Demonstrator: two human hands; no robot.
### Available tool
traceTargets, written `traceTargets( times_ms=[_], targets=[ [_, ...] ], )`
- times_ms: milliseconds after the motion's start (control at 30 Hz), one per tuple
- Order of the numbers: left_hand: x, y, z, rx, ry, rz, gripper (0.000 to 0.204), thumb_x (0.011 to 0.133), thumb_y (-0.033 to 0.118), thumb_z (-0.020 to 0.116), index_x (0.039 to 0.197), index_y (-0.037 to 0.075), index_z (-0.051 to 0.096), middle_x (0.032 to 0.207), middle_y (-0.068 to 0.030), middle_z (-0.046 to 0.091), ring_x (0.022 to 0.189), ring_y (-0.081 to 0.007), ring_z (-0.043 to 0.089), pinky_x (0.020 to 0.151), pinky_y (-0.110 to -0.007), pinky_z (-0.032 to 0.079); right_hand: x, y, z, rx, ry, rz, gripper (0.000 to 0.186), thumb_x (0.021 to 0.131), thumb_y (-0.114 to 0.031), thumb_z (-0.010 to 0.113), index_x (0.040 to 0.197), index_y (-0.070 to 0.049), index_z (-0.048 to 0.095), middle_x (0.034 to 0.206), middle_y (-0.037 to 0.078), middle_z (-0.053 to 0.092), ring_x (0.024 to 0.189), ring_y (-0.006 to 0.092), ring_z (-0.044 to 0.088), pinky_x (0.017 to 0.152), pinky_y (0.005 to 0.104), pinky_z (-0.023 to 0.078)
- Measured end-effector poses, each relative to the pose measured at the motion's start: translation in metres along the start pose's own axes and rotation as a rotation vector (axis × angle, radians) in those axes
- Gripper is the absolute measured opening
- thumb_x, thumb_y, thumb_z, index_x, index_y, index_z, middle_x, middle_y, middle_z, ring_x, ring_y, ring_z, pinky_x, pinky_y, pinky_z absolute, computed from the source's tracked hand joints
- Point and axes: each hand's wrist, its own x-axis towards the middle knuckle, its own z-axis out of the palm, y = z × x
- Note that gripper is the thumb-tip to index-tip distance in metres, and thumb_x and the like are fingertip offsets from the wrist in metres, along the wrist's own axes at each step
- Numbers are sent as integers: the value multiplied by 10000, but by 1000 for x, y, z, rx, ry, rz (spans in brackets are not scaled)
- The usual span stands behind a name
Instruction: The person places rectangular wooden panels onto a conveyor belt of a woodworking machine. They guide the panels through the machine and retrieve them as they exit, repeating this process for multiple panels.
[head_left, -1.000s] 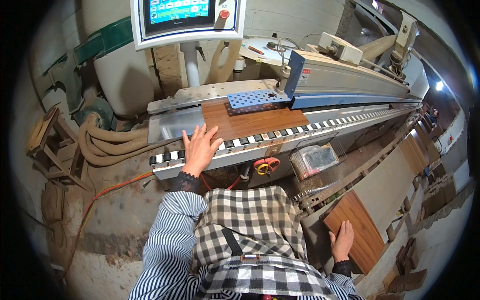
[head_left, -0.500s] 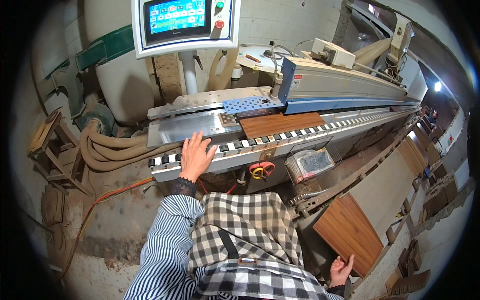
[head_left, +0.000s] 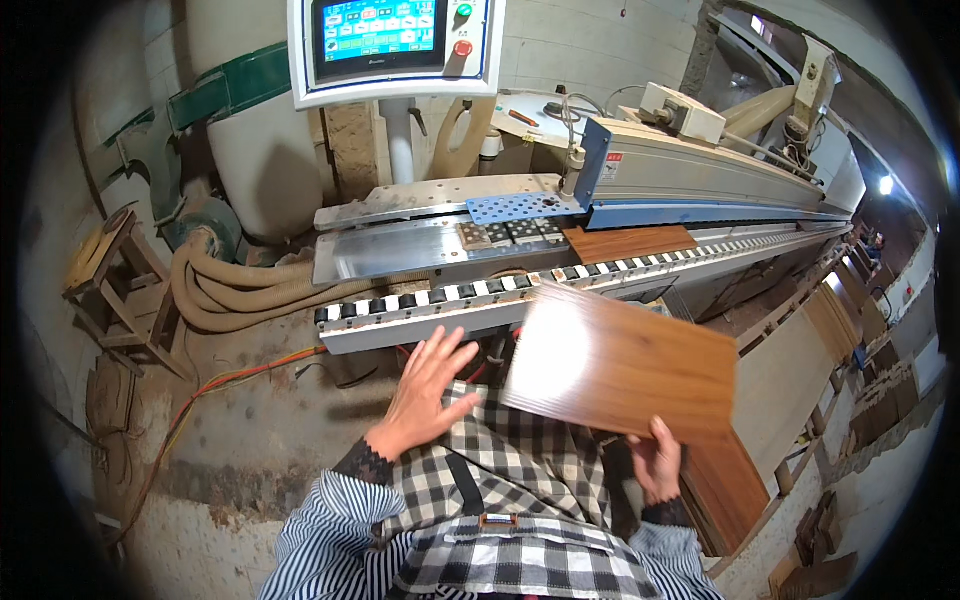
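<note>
**Wood panel held at the roller conveyor**

Nearest us, our right hand [head_left: 657, 462] grips the lower edge of a brown wood-grain panel [head_left: 625, 365], fingers curled over it; the panel is lifted, tilted, with glare on its left part, and hangs in front of our checked apron [head_left: 520, 500]. Our left hand [head_left: 425, 385] is spread wide, palm down, holding nothing, just short of the roller conveyor [head_left: 440, 300]. Below the held panel, to the right, more brown panels [head_left: 730, 490] stand stacked. Beyond the rollers, a second wood panel [head_left: 628, 243] lies on the machine bed, partly under the blue-and-grey machine housing [head_left: 700, 175]. Tan dust hoses [head_left: 235, 295] lie on the floor to the left. Farthest, a control screen [head_left: 380, 30] stands on a post.
</note>
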Motion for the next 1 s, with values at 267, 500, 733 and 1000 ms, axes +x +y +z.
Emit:
traceTargets(
  times_ms=[267, 500, 733, 1000],
  targets=[
    [-40, -34, -30, 460, 183, -277, 558, 854, 458, 648, 1335, 192, 552, 1495, -115, 377, 1417, -352, 263, 1150, -578, 97, 88, 84, 153, 18, -403, 432, 183, 936, -176, 628, 1062, -44, 611, 961, 78, 672, 777, 230, 695, 731, 338, 586],
    [-20, -86, -51, 607, 222, -433, 476, 898, 425, 598, 1308, 184, 577, 1437, -106, 458, 1403, -333, 297, 1135, -622, 20, 96, 99, 187, 169, -460, 434, 445, 941, -165, 618, 1319, 13, 464, 1286, 200, 554, 1168, 313, 572, 990, 382, 488],
    [35, -139, -60, 570, 142, -491, 506, 890, 477, 587, 1297, 177, 584, 1434, -113, 465, 1377, -348, 346, 1125, -633, 83, 78, 8, 37, -1309, -337, -407, 389, 852, -165, 674, 1205, -17, 603, 1177, 150, 648, 1105, 284, 609, 951, 366, 468],
    [46, -147, -47, 463, 187, -395, 573, 869, 518, 600, 1309, 152, 572, 1458, -168, 426, 1359, -296, 385, 1148, -482, 214, 46, -25, -118, -2043, -55, -424, 451, 834, -192, 661, 1249, -43, 564, 1365, 206, 492, 1262, 426, 434, 1055, 493, 364]
  ],
)
